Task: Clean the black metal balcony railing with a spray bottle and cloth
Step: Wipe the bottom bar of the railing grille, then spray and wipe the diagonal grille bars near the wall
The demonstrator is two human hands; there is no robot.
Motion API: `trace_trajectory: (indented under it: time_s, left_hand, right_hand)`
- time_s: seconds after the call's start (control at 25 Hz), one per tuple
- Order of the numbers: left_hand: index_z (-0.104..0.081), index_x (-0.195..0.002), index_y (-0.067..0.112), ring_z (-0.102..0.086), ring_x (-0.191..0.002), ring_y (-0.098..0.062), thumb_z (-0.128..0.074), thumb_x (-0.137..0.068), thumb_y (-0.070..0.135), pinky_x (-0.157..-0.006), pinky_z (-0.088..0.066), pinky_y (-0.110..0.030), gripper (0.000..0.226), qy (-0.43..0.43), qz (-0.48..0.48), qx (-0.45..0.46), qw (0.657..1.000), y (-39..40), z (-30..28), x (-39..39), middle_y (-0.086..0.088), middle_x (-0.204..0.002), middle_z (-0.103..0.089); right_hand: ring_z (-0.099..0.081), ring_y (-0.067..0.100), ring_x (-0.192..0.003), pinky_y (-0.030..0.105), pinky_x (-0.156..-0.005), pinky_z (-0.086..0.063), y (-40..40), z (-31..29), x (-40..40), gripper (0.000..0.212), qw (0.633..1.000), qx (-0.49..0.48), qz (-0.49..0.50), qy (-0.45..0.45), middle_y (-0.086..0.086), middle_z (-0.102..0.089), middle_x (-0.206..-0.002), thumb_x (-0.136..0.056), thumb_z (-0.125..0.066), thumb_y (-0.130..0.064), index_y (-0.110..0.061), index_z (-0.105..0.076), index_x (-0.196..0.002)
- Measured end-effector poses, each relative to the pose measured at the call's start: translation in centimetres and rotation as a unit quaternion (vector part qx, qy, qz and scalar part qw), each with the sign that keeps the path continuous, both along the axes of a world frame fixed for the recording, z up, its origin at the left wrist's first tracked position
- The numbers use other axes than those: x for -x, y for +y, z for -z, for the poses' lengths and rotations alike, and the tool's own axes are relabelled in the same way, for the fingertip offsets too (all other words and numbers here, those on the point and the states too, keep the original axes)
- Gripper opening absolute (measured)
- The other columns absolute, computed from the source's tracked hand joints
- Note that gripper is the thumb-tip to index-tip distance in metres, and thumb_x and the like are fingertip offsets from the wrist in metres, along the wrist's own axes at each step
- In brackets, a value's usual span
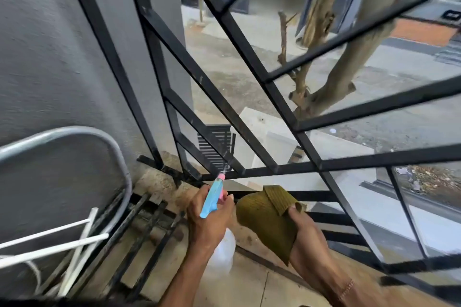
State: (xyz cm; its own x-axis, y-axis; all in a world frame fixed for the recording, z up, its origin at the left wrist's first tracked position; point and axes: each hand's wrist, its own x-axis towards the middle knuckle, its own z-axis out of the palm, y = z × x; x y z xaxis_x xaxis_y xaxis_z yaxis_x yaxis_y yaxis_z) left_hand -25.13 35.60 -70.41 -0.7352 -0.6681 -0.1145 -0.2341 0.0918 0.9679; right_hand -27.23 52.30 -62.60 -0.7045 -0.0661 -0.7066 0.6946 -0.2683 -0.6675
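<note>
The black metal railing [252,62] fills the view, its square bars fanning out from the lower left. My left hand [207,219] grips a spray bottle [213,197] with a blue head, pink nozzle and clear white body. The nozzle points at the low bars, and a thin mist shows just beyond its tip. Beside it on the right, my right hand [309,232] holds a folded olive-green cloth [269,217], which hangs close to the lower horizontal bar without clearly touching it.
A grey wall [50,57] stands on the left. A metal-framed chair [74,157] and white rods [50,244] lean at the lower left. Black floor bars [139,232] lie over the dirty tiled ledge. Beyond the railing are a tree trunk [349,62] and the street below.
</note>
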Motion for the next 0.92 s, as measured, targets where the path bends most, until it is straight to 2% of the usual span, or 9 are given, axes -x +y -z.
trace_trajectory:
  time_s: [0.16,0.24,0.32,0.44,0.52,0.64,0.72,0.8,0.92]
  left_hand:
    - [-0.054,-0.082,0.033,-0.062,-0.070,-0.021,-0.080,-0.086,0.013,-0.061,-0.059,-0.034,0.033,-0.022,-0.018,0.042,0.999,-0.3,-4.4,-0.3,0.000,-0.075,-0.056]
    - [-0.055,-0.081,0.031,-0.061,-0.069,-0.023,-0.079,-0.086,0.013,-0.061,-0.057,-0.034,0.030,-0.027,-0.023,0.059,0.998,-0.8,-6.0,-0.4,-0.001,-0.074,-0.057]
    - [-0.059,-0.081,0.023,-0.059,-0.068,-0.019,-0.078,-0.085,0.011,-0.061,-0.051,-0.022,0.023,-0.030,-0.029,0.065,0.997,-1.0,-7.7,-0.6,0.002,-0.072,-0.057]
    - [-0.063,-0.089,0.018,-0.058,-0.072,-0.019,-0.077,-0.087,0.012,-0.062,-0.045,-0.012,0.015,-0.061,-0.038,0.074,0.995,-1.3,-10.0,-0.9,0.002,-0.076,-0.060]
    - [-0.063,-0.096,0.019,-0.058,-0.073,-0.015,-0.077,-0.088,0.013,-0.064,-0.046,-0.010,0.018,-0.077,-0.044,0.063,0.994,-1.5,-11.8,-1.0,0.003,-0.078,-0.059]
    - [-0.066,-0.101,0.014,-0.059,-0.069,-0.014,-0.079,-0.087,0.012,-0.064,-0.047,-0.012,0.019,-0.064,-0.051,0.114,0.990,-2.0,-13.3,-1.2,0.001,-0.076,-0.061]
    - [-0.063,-0.098,0.019,-0.059,-0.071,-0.015,-0.078,-0.088,0.014,-0.062,-0.046,-0.012,0.019,-0.085,-0.049,0.107,0.989,-2.3,-14.3,-1.5,-0.001,-0.078,-0.060]
    - [-0.059,-0.097,0.023,-0.059,-0.076,-0.017,-0.077,-0.090,0.019,-0.062,-0.045,-0.014,0.020,-0.111,-0.044,0.078,0.990,-2.9,-14.6,-1.7,-0.001,-0.080,-0.059]
    - [-0.057,-0.100,0.023,-0.055,-0.069,-0.013,-0.078,-0.091,0.019,-0.059,-0.049,-0.017,0.023,-0.103,-0.029,0.088,0.990,-3.8,-14.5,-2.0,0.006,-0.076,-0.053]
  right_hand:
    - [-0.064,0.046,-0.106,0.055,-0.092,-0.051,-1.5,-3.5,-0.1,0.024,0.999,0.003,0.006,-0.051,0.023,-0.069,-0.112,-0.105,-0.047,-0.021,-0.009,-0.059,-0.122]
    - [-0.062,0.048,-0.110,0.057,-0.094,-0.050,-2.4,-5.3,-0.3,0.028,0.997,0.004,0.012,-0.083,0.025,-0.066,-0.119,-0.105,-0.047,-0.022,-0.009,-0.057,-0.128]
    - [-0.061,0.047,-0.110,0.057,-0.095,-0.050,-2.9,-6.7,-0.4,0.031,0.994,-0.005,0.021,-0.106,0.023,-0.065,-0.121,-0.105,-0.046,-0.023,-0.010,-0.056,-0.131]
    - [-0.061,0.042,-0.109,0.056,-0.105,-0.044,-3.6,-9.1,-0.5,0.030,0.991,-0.006,0.031,-0.128,0.017,-0.066,-0.113,-0.105,-0.046,-0.023,-0.010,-0.054,-0.132]
    - [-0.061,0.040,-0.100,0.053,-0.099,-0.045,-4.3,-11.0,-0.1,0.021,0.989,-0.017,0.015,-0.144,0.015,-0.064,-0.103,-0.105,-0.047,-0.023,-0.010,-0.055,-0.121]
    - [-0.064,0.037,-0.098,0.050,-0.094,-0.048,-5.2,-12.7,0.5,0.016,0.988,-0.036,-0.039,-0.145,0.017,-0.068,-0.100,-0.102,-0.054,-0.024,-0.010,-0.060,-0.104]
    - [-0.066,0.032,-0.103,0.044,-0.093,-0.051,-5.6,-13.2,0.7,0.015,0.988,-0.060,-0.090,-0.113,0.011,-0.072,-0.103,-0.099,-0.059,-0.029,-0.015,-0.062,-0.104]
    - [-0.068,0.025,-0.100,0.036,-0.090,-0.052,-6.2,-13.6,0.6,0.011,0.989,-0.058,-0.123,-0.065,0.000,-0.077,-0.092,-0.097,-0.060,-0.030,-0.020,-0.064,-0.101]
    - [-0.071,0.018,-0.095,0.035,-0.093,-0.051,-7.4,-13.8,0.4,0.012,0.989,-0.062,-0.134,0.009,-0.010,-0.077,-0.087,-0.100,-0.055,-0.028,-0.025,-0.066,-0.099]
